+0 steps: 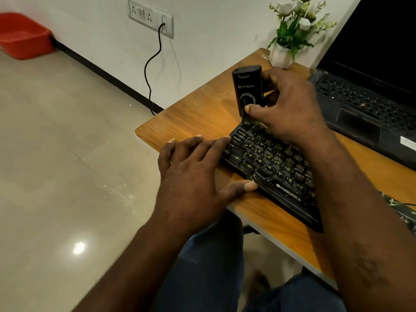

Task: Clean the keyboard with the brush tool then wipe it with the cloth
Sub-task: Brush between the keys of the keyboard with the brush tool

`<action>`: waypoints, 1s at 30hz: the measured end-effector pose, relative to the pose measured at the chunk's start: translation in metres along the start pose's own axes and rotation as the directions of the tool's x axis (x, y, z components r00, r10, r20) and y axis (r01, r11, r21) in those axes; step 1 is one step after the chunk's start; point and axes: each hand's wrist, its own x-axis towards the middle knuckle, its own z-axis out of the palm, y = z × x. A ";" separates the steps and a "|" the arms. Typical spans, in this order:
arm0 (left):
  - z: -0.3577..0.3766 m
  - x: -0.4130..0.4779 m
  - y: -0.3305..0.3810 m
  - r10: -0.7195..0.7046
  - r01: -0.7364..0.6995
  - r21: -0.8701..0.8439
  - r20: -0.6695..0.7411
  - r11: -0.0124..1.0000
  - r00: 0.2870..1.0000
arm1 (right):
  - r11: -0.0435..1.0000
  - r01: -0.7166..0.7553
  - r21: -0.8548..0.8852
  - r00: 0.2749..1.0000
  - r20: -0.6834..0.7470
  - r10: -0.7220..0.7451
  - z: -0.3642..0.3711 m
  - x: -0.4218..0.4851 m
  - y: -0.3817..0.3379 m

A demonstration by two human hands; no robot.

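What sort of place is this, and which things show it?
Probably a home or office workspace: a laptop and a keyboard on a wooden table, with a wall socket nearby.

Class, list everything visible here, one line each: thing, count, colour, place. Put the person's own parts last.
keyboard: one, black, near table edge
brush tool: one, black, upright at keyboard's far corner
table: one, wooden brown, right half
laptop: one, black, open, behind keyboard at right
flower pot: one, white with white flowers, table's far corner
socket panel: one, white, wall
cable: one, black, hanging from socket panel
tub: one, red, floor top left
left hand: one, flat on keyboard's left end
right hand: one, gripping brush tool
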 end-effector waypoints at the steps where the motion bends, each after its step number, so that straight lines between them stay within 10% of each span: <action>1: 0.000 0.000 0.000 -0.002 0.002 0.005 0.004 1.000 1.000 | 0.999 0.003 0.032 1.000 0.017 -0.004 0.001 -0.001 0.000; 30: 0.005 -0.001 0.000 -0.004 0.003 0.003 0.025 1.000 1.000 | 0.994 0.035 0.108 0.998 -0.049 -0.029 0.009 -0.014 0.009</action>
